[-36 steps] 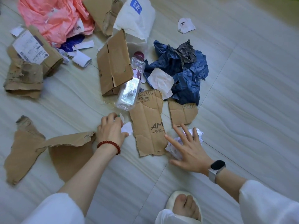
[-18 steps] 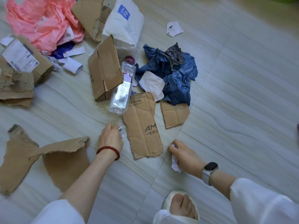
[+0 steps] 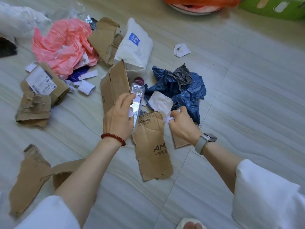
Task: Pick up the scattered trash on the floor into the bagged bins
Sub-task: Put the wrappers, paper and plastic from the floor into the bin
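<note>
My left hand [image 3: 118,119], with a red bead bracelet, holds a small white paper scrap [image 3: 130,113] and hovers over the clear plastic bottle [image 3: 137,99] with a maroon cap. My right hand [image 3: 183,123], with a grey watch, is closed on a crumpled white tissue [image 3: 169,119]. Below both hands lies a long torn cardboard strip [image 3: 151,151] with printing. A crumpled dark blue plastic bag [image 3: 186,90] with a white paper [image 3: 160,103] on it lies just beyond my right hand.
Pink plastic bag [image 3: 64,45], white mailer bag [image 3: 134,47], folded cardboard [image 3: 113,85], labelled box [image 3: 46,83] and torn cardboard pieces [image 3: 33,176] litter the tiled floor. An orange-bagged bin [image 3: 198,4] and a green box [image 3: 272,7] stand at the far edge. My foot [image 3: 191,224] is at the bottom.
Both hands lifted from the floor, the right one carrying the crumpled tissue, the left one carrying a white scrap toward the bottle. The view tilted up, revealing the bin.
</note>
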A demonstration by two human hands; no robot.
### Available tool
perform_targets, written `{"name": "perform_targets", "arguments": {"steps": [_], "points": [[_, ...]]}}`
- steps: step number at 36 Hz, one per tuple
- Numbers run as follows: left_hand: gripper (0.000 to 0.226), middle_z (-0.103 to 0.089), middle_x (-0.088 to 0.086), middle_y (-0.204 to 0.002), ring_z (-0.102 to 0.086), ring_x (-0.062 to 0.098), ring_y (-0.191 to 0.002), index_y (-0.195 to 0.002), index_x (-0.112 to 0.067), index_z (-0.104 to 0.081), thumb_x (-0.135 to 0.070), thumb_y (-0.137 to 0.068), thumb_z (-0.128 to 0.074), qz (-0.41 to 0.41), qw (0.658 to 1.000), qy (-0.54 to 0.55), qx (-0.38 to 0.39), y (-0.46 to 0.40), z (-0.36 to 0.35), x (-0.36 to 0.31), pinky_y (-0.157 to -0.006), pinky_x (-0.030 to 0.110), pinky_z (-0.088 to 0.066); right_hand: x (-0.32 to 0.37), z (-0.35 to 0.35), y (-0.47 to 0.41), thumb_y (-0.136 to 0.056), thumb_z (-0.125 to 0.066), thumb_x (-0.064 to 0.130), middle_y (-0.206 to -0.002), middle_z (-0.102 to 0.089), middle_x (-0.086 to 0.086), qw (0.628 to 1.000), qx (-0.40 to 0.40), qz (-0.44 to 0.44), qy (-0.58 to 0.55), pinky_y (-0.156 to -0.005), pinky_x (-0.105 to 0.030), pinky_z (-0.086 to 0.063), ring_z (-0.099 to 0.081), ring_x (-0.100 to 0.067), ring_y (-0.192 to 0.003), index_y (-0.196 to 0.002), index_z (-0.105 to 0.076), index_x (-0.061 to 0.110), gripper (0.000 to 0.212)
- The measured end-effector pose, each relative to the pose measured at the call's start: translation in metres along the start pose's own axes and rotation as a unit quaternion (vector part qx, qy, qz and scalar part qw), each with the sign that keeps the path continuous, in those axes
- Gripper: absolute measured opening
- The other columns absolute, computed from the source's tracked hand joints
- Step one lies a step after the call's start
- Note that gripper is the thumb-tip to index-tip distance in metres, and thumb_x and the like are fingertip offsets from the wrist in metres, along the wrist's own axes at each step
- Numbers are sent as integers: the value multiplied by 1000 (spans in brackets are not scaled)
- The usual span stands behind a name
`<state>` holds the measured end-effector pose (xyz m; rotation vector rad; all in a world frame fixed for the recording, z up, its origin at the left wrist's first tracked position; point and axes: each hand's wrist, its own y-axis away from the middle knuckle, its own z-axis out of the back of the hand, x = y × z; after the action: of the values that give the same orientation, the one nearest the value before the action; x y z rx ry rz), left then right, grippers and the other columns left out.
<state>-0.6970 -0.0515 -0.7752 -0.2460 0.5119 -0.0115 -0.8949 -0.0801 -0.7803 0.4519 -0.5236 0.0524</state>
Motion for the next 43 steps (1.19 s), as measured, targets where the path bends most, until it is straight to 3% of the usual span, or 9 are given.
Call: {"name": "perform_targets", "arguments": {"steps": [5, 8, 12, 16, 19, 25, 28, 33, 43], "points": [[43, -34, -11, -147, -59, 27, -99, -131, -21, -47, -12, -89, -50, -9, 985, -107, 135, -37, -5, 14, -72, 34, -47, 2, 2, -10, -92, -40, 46, -117, -30, -7, 999, 40, 19, 12, -70, -31, -35, -50, -28, -86, -92, -48, 7, 41], [30, -46, -6, -138, -62, 29, -88, -117, -17, -58, -12, -88, -54, 0, 988, -114, 99, -38, 1, 27, -65, 34, -49, -2, 0, -13, -88, -33, 65, -113, -32, -5, 999, 34, 17, 20, -72, -33, -41, -52, -25, -90, -90, -51, 7, 60], [30, -58, 8, -121, -63, 34, -76, -99, -8, -64, 2, -70, -68, -28, 987, -130, 92, -26, 14, 52, -50, 34, -48, 0, -7, -19, -97, -28, 47, -104, -43, -9, 998, -60, 11, 21, -65, -35, -38, -54, -31, -76, -62, -42, 9, 54], [45, -61, 13, -116, -61, 34, -67, -87, -6, -65, 17, -49, -71, -27, 976, -193, 93, -18, 30, 83, -42, 32, -45, 5, -13, -31, -98, -33, 22, -112, -46, -11, 990, -94, 51, 92, -60, -34, -34, -55, -37, -80, -104, -49, 5, 24], [49, -63, 17, -114, -61, 36, -63, -87, -2, -66, 21, -44, -69, -14, 971, -228, 72, -18, 40, 100, -45, 34, -46, 10, -14, -38, -92, -38, 11, -126, -43, -9, 984, -80, 80, 134, -58, -34, -35, -54, -32, -80, -134, -37, 15, 41], [41, -68, 7, -108, -58, 28, -58, -97, -8, -65, 5, -61, -52, -73, 966, -247, 13, 11, 32, 97, -49, 29, -43, 17, -27, -64, -93, -42, 17, -145, -26, -9, 981, -39, 80, 173, -57, -34, -38, -54, -32, -82, -138, -23, 29, 51], [43, -65, 5, -102, -62, 29, -68, -108, -13, -58, 0, -67, -66, 38, 967, -220, 122, 30, 21, 81, -53, 32, -46, 10, -37, -70, -94, -42, 36, -129, -39, -11, 982, -10, 52, 183, -70, -39, -43, -53, -36, -105, -134, -26, 27, 44], [48, -33, 10, -134, -55, 32, -107, -133, -14, -29, -17, -89, -49, 300, 886, -190, 299, 49, -1, 82, -78, 37, -44, -4, -49, -59, -92, -46, 43, -116, -41, -11, 978, 0, 21, 207, -69, -39, -48, -53, -35, -101, -131, -33, 27, 43], [31, -40, 19, -120, -50, 35, -104, -117, -1, -45, -5, -87, -52, 311, 909, -123, 249, 56, -16, 98, -84, 41, -44, -22, -43, -32, -90, -48, 49, -101, -48, -12, 986, -42, -15, 158, -65, -36, -43, -57, -37, -84, -97, -46, 15, 35]]}}
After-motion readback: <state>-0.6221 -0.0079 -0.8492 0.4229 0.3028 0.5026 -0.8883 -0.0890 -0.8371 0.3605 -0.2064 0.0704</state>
